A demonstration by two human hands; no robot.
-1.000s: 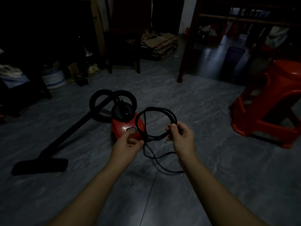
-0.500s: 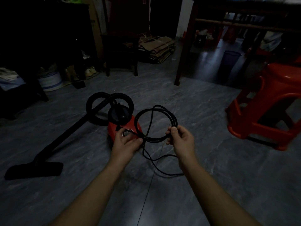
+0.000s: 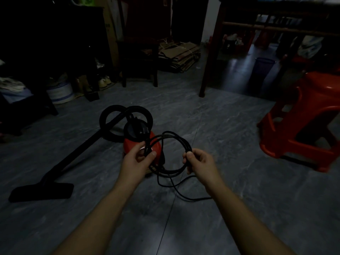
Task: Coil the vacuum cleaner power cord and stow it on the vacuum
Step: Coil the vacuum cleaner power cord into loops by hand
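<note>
A small red vacuum cleaner with a black top sits on the grey floor, its black hose looped behind it and its wand ending in a flat floor nozzle. The black power cord is gathered into a round coil in front of the vacuum. My left hand pinches the coil's left side, partly covering the vacuum body. My right hand grips the coil's right side. A loose length of cord trails from the coil down onto the floor between my arms.
A red plastic stool stands at the right. A dark wooden table leg rises behind, with flattened cardboard and a dark chair further back. Buckets and dark furniture line the left side.
The view has shifted slightly. My left hand has slid up along the coil's left side near the vacuum's top, and the coil has tilted a little. My right hand keeps its grip.
</note>
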